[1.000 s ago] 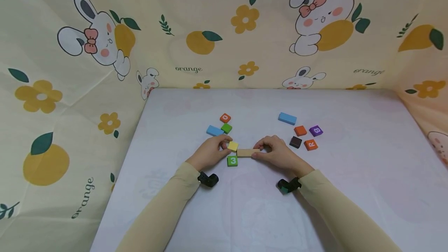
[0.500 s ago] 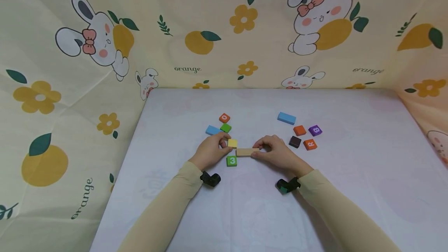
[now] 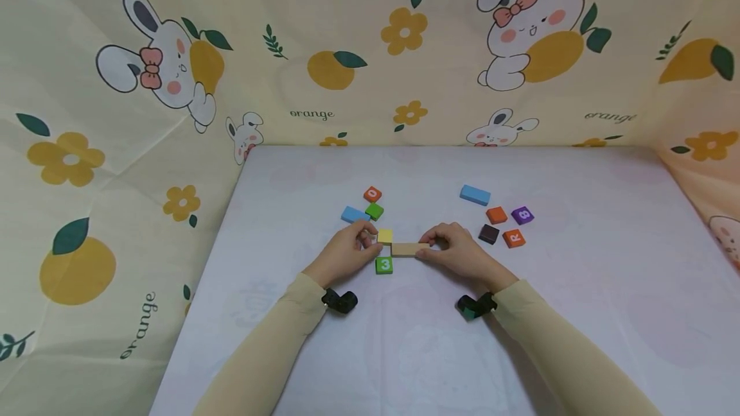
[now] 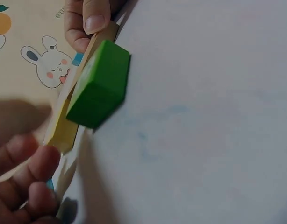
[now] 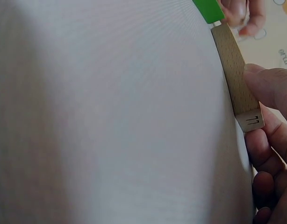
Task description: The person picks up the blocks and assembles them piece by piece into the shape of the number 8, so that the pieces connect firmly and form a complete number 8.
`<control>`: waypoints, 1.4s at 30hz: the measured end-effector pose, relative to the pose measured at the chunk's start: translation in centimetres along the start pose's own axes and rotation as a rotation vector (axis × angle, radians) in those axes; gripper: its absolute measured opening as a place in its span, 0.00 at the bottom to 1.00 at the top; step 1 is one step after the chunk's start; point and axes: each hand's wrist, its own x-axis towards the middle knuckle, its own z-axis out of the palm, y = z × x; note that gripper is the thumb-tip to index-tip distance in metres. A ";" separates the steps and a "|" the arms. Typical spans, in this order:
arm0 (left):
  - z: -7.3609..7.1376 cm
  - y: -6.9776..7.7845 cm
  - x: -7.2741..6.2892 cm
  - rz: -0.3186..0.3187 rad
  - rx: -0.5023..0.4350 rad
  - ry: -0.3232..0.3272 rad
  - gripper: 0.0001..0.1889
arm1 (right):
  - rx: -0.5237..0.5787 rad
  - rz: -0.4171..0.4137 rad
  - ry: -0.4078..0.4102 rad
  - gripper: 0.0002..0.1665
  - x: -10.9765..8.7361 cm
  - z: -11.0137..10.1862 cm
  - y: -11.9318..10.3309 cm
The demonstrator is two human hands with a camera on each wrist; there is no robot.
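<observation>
My right hand (image 3: 457, 249) pinches the right end of a long plain wooden block (image 3: 406, 250) between thumb and fingers. In the right wrist view the wooden block (image 5: 234, 70) lies on the tabletop, dark marks on its near end. A yellow square block (image 3: 384, 237) sits by its left end, toward the far side. My left hand (image 3: 345, 250) is just left of this yellow block, bent fingertips at its edge and not closed round it. A green block (image 3: 384, 266) with a white 3 stands nearer me, and looms large as a green block (image 4: 101, 84) in the left wrist view.
Beyond my left hand lie a blue block (image 3: 354, 214), a green block (image 3: 374, 211) and an orange 0 block (image 3: 372, 194). At the right are a blue block (image 3: 475, 195), an orange block (image 3: 496, 215), purple (image 3: 523, 215) and orange R blocks (image 3: 514, 238), and a black block (image 3: 488, 234).
The yellow block has turned straighter and shifted slightly away from me. My left fingertips have drawn back left from it. The wooden block moved slightly away from me; my right hand keeps its grip.
</observation>
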 end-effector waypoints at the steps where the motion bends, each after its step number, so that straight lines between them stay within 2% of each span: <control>1: -0.1 -0.1 -0.4 0.005 -0.014 -0.014 0.18 | 0.003 0.002 -0.002 0.16 0.0 0.0 0.0; 5: -0.3 -0.2 -1.5 0.021 -0.008 -0.097 0.21 | 0.008 -0.001 -0.004 0.17 0.0 -0.1 -0.1; 10: -0.1 -0.1 -1.7 0.047 0.052 -0.159 0.20 | 0.008 0.004 -0.001 0.17 0.0 -0.2 0.0; 15: 0.0 -0.2 -1.6 0.050 0.086 -0.155 0.15 | 0.012 0.004 -0.004 0.17 0.1 -0.1 0.0; 26: 0.2 -0.3 -1.5 0.044 0.107 -0.136 0.16 | 0.018 0.000 -0.001 0.17 0.0 -0.1 0.0; 31: 0.2 -0.3 -1.5 0.043 0.092 -0.136 0.17 | 0.060 0.078 -0.003 0.24 -0.6 -0.9 0.2; 34: 0.3 -0.3 -1.6 0.043 0.083 -0.142 0.17 | 0.059 0.114 0.051 0.29 -1.6 -2.2 0.3; 42: 0.2 -0.4 -1.7 0.047 0.104 -0.131 0.18 | -0.057 0.073 0.243 0.31 -4.5 -6.8 2.1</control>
